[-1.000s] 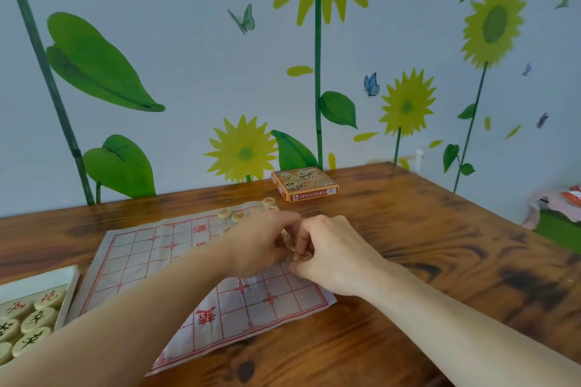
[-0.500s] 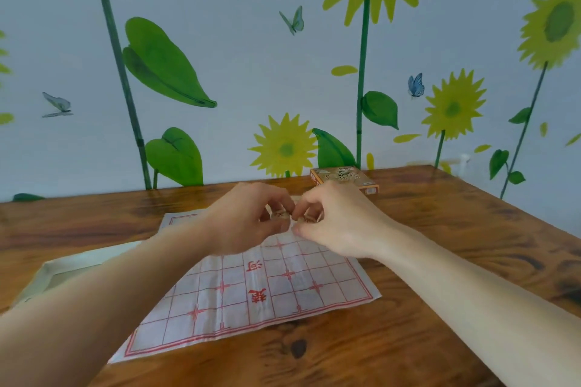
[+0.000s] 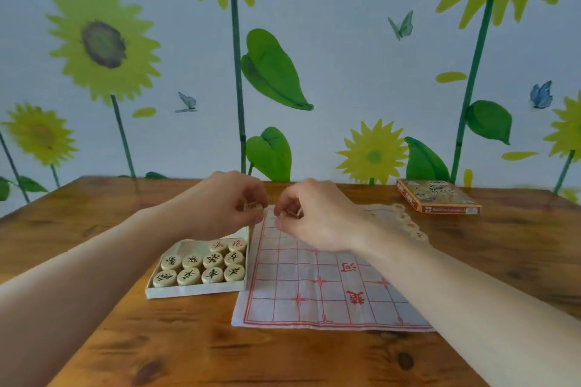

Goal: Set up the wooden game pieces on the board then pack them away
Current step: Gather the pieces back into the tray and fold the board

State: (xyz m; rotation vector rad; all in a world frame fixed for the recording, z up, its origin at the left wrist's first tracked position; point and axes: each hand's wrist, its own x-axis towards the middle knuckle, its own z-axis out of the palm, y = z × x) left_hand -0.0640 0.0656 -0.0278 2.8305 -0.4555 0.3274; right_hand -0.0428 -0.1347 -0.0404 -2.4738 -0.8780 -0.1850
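A white paper board with a red grid lies on the wooden table. Left of it sits a shallow white box holding several round wooden pieces with black and red characters. My left hand hovers above the box's far end, fingers closed on a wooden piece. My right hand is over the board's far left corner, pinching wooden pieces. A row of several loose pieces lies along the board's far right edge, partly hidden by my right wrist.
An orange game-box lid lies at the back right of the table. A wall with sunflower decals stands right behind the table's far edge.
The view has swung left, bringing the box of pieces into sight. Both hands have moved left from the board's middle to its far left corner, still holding pieces.
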